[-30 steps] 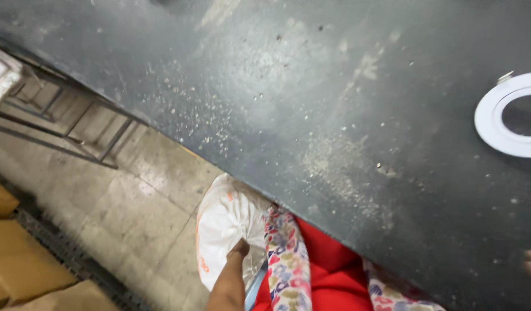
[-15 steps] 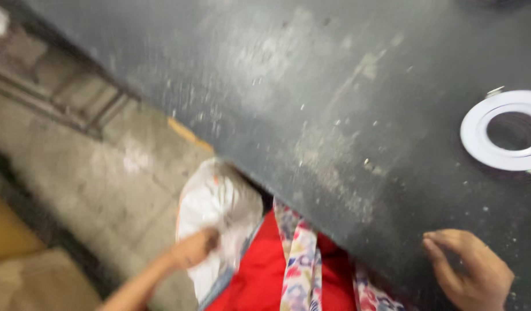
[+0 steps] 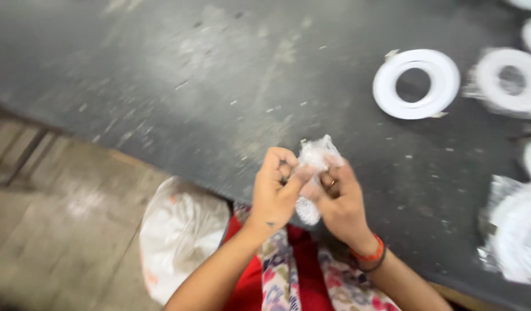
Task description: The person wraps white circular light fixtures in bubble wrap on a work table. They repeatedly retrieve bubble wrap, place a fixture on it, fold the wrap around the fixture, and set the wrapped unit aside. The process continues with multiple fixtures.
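Observation:
My left hand (image 3: 275, 191) and my right hand (image 3: 340, 198) meet over the near edge of a dark grey table (image 3: 179, 75). Both pinch a small crumpled piece of clear plastic wrap (image 3: 313, 164) between the fingers. The wrap bulges above and below my fingers. My right wrist carries an orange and a dark bangle. A white flat ring (image 3: 416, 84) lies on the table to the upper right, well away from my hands.
More white rings (image 3: 510, 86), some in clear wrap (image 3: 516, 233), lie along the table's right side, blurred. A white plastic bag (image 3: 176, 233) sits on the tiled floor by my knee. Red and floral clothing (image 3: 277, 276) shows below.
My left hand came up from the white bag by the floor to the table edge. My right hand moved in to meet it. Both now hold the plastic wrap. The view shifted right.

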